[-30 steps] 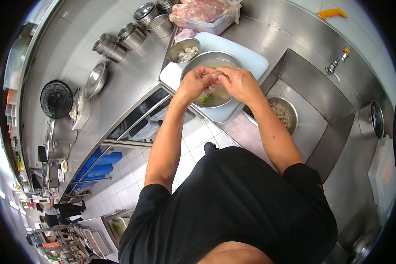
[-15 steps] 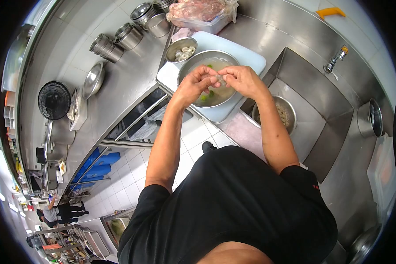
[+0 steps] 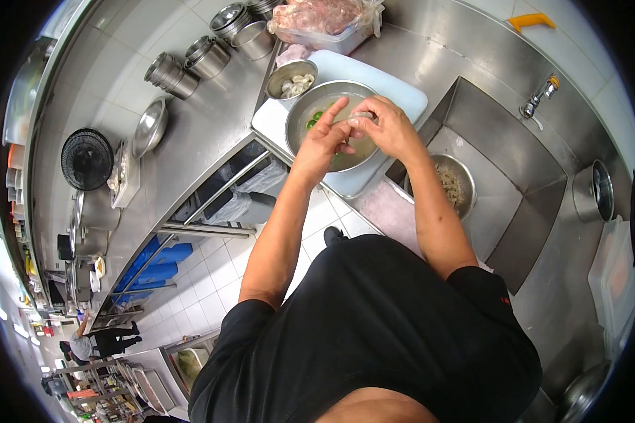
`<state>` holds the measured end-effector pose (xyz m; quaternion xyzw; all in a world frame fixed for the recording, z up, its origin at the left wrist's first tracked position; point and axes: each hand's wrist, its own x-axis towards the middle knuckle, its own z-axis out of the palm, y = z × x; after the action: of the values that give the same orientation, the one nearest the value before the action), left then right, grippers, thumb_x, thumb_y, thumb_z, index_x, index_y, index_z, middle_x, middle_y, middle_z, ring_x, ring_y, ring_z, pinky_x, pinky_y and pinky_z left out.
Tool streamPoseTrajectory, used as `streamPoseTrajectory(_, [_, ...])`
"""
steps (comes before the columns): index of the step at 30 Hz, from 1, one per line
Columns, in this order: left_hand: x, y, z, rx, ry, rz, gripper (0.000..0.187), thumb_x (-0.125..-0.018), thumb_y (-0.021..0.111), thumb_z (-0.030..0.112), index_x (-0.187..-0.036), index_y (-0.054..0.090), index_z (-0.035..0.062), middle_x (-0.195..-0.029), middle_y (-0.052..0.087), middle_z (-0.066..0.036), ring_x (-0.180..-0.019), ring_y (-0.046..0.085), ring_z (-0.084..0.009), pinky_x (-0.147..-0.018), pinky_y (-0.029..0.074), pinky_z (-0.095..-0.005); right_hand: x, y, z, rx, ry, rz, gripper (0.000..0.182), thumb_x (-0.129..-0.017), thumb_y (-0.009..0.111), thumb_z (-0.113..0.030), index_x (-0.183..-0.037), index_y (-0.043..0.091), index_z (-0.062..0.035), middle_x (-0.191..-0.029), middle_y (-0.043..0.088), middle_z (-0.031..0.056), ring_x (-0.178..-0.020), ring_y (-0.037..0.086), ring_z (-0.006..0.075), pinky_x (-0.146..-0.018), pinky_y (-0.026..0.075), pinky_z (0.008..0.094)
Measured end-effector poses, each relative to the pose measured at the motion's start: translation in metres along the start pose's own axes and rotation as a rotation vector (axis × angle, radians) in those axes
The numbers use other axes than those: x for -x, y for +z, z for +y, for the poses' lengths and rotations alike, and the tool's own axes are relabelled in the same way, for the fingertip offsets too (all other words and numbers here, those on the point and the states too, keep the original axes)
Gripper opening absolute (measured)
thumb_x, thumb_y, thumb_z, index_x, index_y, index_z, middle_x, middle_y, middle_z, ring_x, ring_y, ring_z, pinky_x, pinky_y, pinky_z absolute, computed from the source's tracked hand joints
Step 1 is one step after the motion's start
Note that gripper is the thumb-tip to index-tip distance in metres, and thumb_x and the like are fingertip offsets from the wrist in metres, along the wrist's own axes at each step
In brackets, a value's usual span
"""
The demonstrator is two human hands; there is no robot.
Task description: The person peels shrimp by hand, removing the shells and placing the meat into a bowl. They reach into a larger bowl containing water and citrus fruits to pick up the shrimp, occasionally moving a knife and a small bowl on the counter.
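Over a steel bowl (image 3: 294, 116) of cloudy water with green pieces (image 3: 316, 117), my two hands meet at a small greyish piece (image 3: 362, 115) that looks like a raw shrimp. My right hand (image 3: 394, 130) pinches it between thumb and fingers. The thumb of my left hand (image 3: 319, 149) presses at its near side, with the index finger raised and stretched out; the other left fingers are partly hidden. A smaller steel bowl (image 3: 269, 86) holding pale, whitish pieces (image 3: 298, 85) stands beside the large one. Both bowls rest on a light-blue cutting board (image 3: 402, 92).
Right of the board is a sink (image 3: 504, 166) with a bowl of greyish-brown pieces (image 3: 450, 185) in it and a tap (image 3: 540, 97) above. Bagged raw meat (image 3: 321, 25) sits behind. Steel containers (image 3: 206, 58) line the left counter. A person (image 3: 95, 344) stands far off at lower left.
My left index finger has lifted and straightened away from the piece. The left hand has turned a little and shifted right, showing more green pieces in the water. My right hand keeps its pinch.
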<state>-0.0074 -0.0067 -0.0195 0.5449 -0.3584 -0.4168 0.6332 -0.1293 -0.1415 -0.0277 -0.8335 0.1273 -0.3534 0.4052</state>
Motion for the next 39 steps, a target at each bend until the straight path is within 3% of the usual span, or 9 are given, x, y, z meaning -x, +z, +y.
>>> streamPoseTrajectory(7, [0.006, 0.012, 0.022, -1.182, 0.132, 0.103, 0.031, -0.088, 0.055, 0.011, -0.116, 0.063, 0.0008, -0.079, 0.069, -0.012, -0.072, 0.066, -0.0209, -0.074, 0.051, -0.0362, 0.000, -0.003, 0.004, 0.374, -0.004, -0.165, 0.018, -0.084, 0.067, -0.020, -0.089, 0.066, -0.0026, -0.092, 0.065, 0.0161, -0.088, 0.063, 0.0322, -0.078, 0.049, 0.0409])
streamPoseTrajectory(10, [0.003, 0.004, 0.027, -0.998, -0.012, 0.236, 0.034, -0.092, 0.057, 0.018, -0.122, 0.061, 0.0027, -0.098, 0.073, -0.004, -0.088, 0.066, -0.0168, -0.081, 0.049, -0.0356, -0.003, -0.013, 0.002, 0.313, 0.151, -0.176, 0.019, -0.087, 0.066, -0.021, -0.096, 0.068, -0.0035, -0.095, 0.066, 0.0164, -0.090, 0.063, 0.0316, -0.080, 0.049, 0.0394])
streamPoseTrajectory(12, [-0.005, -0.009, 0.019, -0.581, -0.004, 0.214, 0.031, -0.095, 0.056, 0.021, -0.121, 0.061, 0.0044, -0.103, 0.072, -0.004, -0.094, 0.065, -0.0166, -0.086, 0.047, -0.0340, -0.003, -0.016, -0.003, 0.101, 0.217, -0.124, 0.022, -0.089, 0.064, -0.021, -0.102, 0.069, -0.0043, -0.098, 0.067, 0.0162, -0.092, 0.063, 0.0315, -0.082, 0.050, 0.0379])
streamPoseTrajectory(19, [-0.006, -0.003, 0.017, 0.222, -0.121, 0.047, 0.023, -0.098, 0.057, 0.025, -0.116, 0.061, 0.0102, -0.121, 0.064, -0.003, -0.104, 0.059, -0.0109, -0.090, 0.045, -0.0304, -0.007, 0.006, -0.005, 0.036, -0.065, -0.140, 0.022, -0.091, 0.064, -0.020, -0.106, 0.069, -0.0048, -0.097, 0.067, 0.0146, -0.090, 0.063, 0.0308, -0.081, 0.050, 0.0365])
streamPoseTrajectory(25, [-0.012, -0.006, 0.023, 0.328, -0.124, 0.002, 0.020, -0.098, 0.055, 0.027, -0.107, 0.062, 0.0108, -0.125, 0.064, -0.009, -0.109, 0.060, -0.0189, -0.095, 0.046, -0.0380, 0.001, -0.005, -0.011, 0.003, -0.089, -0.141, 0.021, -0.091, 0.064, -0.019, -0.095, 0.068, 0.0006, -0.089, 0.064, 0.0138, -0.077, 0.060, 0.0286, -0.073, 0.048, 0.0339])
streamPoseTrajectory(28, [-0.020, -0.005, 0.025, 0.329, -0.124, 0.055, 0.020, -0.098, 0.056, 0.029, -0.107, 0.063, 0.0119, -0.114, 0.067, -0.002, -0.093, 0.059, -0.0107, -0.084, 0.046, -0.0301, 0.006, -0.016, -0.010, 0.007, -0.082, -0.103, 0.022, -0.091, 0.064, -0.019, -0.093, 0.067, 0.0020, -0.086, 0.064, 0.0131, -0.074, 0.059, 0.0261, -0.071, 0.048, 0.0324])
streamPoseTrajectory(34, [-0.065, -0.061, 0.053, -0.386, 0.115, 0.361, 0.048, -0.093, 0.064, 0.030, -0.130, 0.057, -0.0002, -0.108, 0.070, -0.010, -0.089, 0.065, -0.0165, -0.078, 0.051, -0.0326, 0.048, -0.066, 0.013, 0.055, 0.175, 0.051, 0.022, -0.091, 0.062, -0.020, -0.099, 0.070, -0.0013, -0.089, 0.066, 0.0159, -0.083, 0.064, 0.0328, -0.077, 0.049, 0.0386])
streamPoseTrajectory(37, [-0.064, -0.070, 0.062, -1.097, 0.178, 0.443, 0.057, -0.090, 0.067, 0.029, -0.138, 0.052, 0.0033, -0.114, 0.070, -0.014, -0.097, 0.066, -0.0217, -0.083, 0.051, -0.0346, 0.078, -0.090, 0.043, 0.245, 0.409, -0.048, 0.025, -0.090, 0.062, -0.019, -0.106, 0.070, -0.0012, -0.102, 0.068, 0.0181, -0.093, 0.065, 0.0340, -0.085, 0.049, 0.0391])
streamPoseTrajectory(39, [-0.051, -0.055, 0.061, -1.147, 0.049, 0.136, 0.053, -0.086, 0.069, 0.027, -0.134, 0.057, 0.0067, -0.114, 0.069, -0.014, -0.097, 0.067, -0.0280, -0.086, 0.051, -0.0364, 0.099, -0.093, 0.071, 0.302, 0.591, -0.151, 0.028, -0.090, 0.063, -0.019, -0.111, 0.069, -0.0012, -0.112, 0.067, 0.0199, -0.102, 0.065, 0.0345, -0.091, 0.048, 0.0393])
